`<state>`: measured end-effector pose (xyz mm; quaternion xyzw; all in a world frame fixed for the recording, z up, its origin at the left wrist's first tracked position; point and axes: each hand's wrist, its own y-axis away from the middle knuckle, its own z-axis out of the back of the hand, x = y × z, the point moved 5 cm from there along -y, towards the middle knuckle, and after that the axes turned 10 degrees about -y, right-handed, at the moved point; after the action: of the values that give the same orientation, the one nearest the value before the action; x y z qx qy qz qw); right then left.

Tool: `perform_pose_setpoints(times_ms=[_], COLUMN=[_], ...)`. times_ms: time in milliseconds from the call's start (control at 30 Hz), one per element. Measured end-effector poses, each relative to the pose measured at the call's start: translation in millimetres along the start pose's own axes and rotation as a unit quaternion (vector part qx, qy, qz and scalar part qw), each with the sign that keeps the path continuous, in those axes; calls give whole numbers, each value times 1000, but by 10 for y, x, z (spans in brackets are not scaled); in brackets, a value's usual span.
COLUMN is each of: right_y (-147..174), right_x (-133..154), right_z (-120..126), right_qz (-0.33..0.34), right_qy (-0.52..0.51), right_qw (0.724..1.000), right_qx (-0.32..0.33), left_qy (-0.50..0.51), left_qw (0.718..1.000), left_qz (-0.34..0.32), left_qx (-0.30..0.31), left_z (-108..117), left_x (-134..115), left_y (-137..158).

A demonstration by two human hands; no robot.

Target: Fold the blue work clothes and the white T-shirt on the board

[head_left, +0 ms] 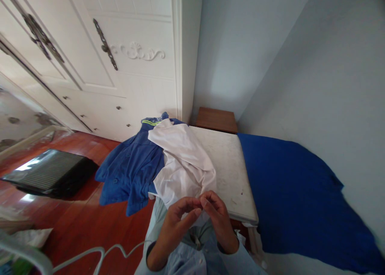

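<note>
Pinching the near edge of 1 white garment, the 2 hands meet at the bottom centre of the view: the left hand has its fingers curled and its thumb and forefinger closed on the cloth, and the right hand is likewise curled with its fingertips nipping the same edge, the 2 sets of fingertips touching each other. The white garment lies crumpled on the near left part of 1 white table, its far end draped over 1 blue jacket with a yellow-green stripe at the collar; the jacket hangs off the table's left edge toward the red-brown wooden floor. To the right, 1 blue cloth covers a surface along the pale wall. Beyond the table's far end stands 1 small brown wooden stand. On the floor at the left lies 1 black case. Far left stands 1 white wardrobe with 2 dark ornate handles visible
</note>
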<state>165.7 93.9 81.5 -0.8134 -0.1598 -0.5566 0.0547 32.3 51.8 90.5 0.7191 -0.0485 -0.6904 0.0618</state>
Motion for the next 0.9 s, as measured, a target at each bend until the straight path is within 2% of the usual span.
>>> perform_pose_setpoints(times_ms=[133,367,700,900], right_y=[-1,-23,-8,-16], right_x=[-14,6,-4,-13], right_z=[-7,3,32,27], right_qz=[3,19,63,65], right_qy=[-7,15,67,68], right_qw=[1000,999,996,995], right_qx=[7,21,20,12], left_qy=[-73,-173,-211,-192], left_qw=[997,981,968,975], left_qz=[-26,-74,-101,-87], left_qx=[-15,-54,-88,-75], left_z=[-15,-61,-165,-182], left_x=[-15,-205,-190,-211], left_y=[-6,4,0,-7])
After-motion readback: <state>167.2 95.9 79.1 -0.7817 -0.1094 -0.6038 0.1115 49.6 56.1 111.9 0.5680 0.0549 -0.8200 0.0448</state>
